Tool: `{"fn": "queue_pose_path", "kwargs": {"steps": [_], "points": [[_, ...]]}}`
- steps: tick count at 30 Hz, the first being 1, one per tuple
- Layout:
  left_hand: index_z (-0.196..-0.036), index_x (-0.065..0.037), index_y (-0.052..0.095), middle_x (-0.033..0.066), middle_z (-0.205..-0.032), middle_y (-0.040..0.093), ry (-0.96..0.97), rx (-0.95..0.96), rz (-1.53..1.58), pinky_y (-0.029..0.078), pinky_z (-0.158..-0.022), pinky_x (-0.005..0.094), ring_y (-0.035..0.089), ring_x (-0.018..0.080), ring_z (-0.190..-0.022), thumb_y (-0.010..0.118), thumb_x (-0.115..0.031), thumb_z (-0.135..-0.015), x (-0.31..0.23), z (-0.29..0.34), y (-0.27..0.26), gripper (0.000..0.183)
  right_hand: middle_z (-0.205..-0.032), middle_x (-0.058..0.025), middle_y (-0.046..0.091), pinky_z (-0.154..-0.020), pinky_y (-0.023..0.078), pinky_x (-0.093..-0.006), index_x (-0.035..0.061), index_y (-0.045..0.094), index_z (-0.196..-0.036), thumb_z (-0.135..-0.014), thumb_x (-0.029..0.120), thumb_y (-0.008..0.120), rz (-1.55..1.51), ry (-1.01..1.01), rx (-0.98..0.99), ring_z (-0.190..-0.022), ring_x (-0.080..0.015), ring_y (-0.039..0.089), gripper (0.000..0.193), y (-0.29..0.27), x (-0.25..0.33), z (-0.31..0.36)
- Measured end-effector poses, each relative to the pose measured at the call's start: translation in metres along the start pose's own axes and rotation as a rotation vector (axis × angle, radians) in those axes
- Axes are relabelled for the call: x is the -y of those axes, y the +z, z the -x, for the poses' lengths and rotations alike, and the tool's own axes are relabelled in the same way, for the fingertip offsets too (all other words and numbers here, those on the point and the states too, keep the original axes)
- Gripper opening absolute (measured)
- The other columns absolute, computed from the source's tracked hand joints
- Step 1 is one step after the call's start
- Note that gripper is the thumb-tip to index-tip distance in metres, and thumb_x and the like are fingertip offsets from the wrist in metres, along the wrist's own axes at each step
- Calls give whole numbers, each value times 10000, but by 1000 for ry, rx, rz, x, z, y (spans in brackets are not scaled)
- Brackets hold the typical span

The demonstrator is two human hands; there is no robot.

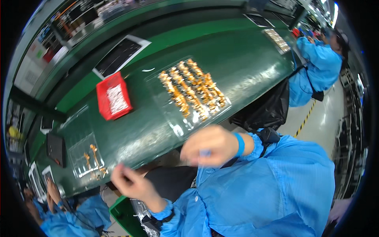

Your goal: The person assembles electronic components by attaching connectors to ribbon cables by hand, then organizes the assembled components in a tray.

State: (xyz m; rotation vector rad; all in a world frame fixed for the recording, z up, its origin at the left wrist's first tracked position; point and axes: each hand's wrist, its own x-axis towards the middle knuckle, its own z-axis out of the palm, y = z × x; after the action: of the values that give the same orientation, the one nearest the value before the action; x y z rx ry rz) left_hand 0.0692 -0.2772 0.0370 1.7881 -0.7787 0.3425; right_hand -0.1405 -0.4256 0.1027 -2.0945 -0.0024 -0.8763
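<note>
My left hand (136, 185) is over the near edge of the green table (146, 142), beside a clear tray (81, 156) with a few gold-coloured small parts (94, 152). Motion smears its fingers; a reddish spot shows at one fingertip. To the right, my right hand (211, 146) is near the table edge with its fingers curled in, also blurred. Something blue shows by its fingers, too smeared to name. The nearest thing to it is a clear plastic tray (177, 129) holding rows of shiny gold-coloured parts (193, 91).
A red bin (103, 103) of small white pieces stands behind my hands, near a white-edged dark panel (122, 55). A black tray (55, 149) lies left. Co-workers sit at left (81, 217) and right (316, 63). A green bin (124, 213) is below the table edge.
</note>
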Motion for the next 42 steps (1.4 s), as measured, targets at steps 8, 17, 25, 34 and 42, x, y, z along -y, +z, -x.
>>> {"fn": "queue_pose_path", "kwargs": {"steps": [8, 17, 25, 34, 42], "points": [[-993, 15, 643, 151, -1057, 634, 336, 716, 112, 476, -884, 409, 592, 343, -1002, 676, -23, -790, -93, 53, 135, 209, -1355, -199, 502, -1051, 379, -451, 29, 523, -1285, -878, 203, 645, 888, 508, -270, -1279, -373, 451, 459, -90, -98, 102], [-1015, 38, 670, 152, -1184, 583, 404, 703, -323, 499, -891, 392, 545, 340, -1108, 647, -65, -811, -92, 53, 173, 230, -1458, -156, 414, -1097, 318, -481, 53, 519, -1309, -903, 360, 604, 866, 533, -107, -1338, -338, 400, 516, -95, -104, 122], [-922, 7, 703, 143, -943, 707, 383, 593, -312, 550, -719, 409, 692, 325, -795, 617, -81, -801, -90, 41, 185, 172, -1415, -142, 458, -1093, 316, -486, 48, 551, -1252, -858, 285, 649, 814, 522, -189, -1324, -329, 412, 470, -99, -100, 115], [-917, 93, 652, 132, -858, 711, -542, 728, 260, 472, -636, 206, 633, 96, -742, 644, -63, -906, -86, 12, 178, 156, -1319, -72, 545, -1092, 311, -508, 83, 596, -1202, -807, 238, 693, 726, 295, 57, -1326, -294, 412, 436, -48, -107, 59], [-995, 54, 634, 122, -1021, 698, -698, 637, 490, 449, -833, 248, 632, 156, -956, 586, -107, -926, -81, 8, 172, 182, -1230, -69, 601, -1070, 328, -511, 58, 655, -1127, -813, 259, 658, 794, 293, 66, -1293, -291, 443, 372, -39, -117, 61]]}}
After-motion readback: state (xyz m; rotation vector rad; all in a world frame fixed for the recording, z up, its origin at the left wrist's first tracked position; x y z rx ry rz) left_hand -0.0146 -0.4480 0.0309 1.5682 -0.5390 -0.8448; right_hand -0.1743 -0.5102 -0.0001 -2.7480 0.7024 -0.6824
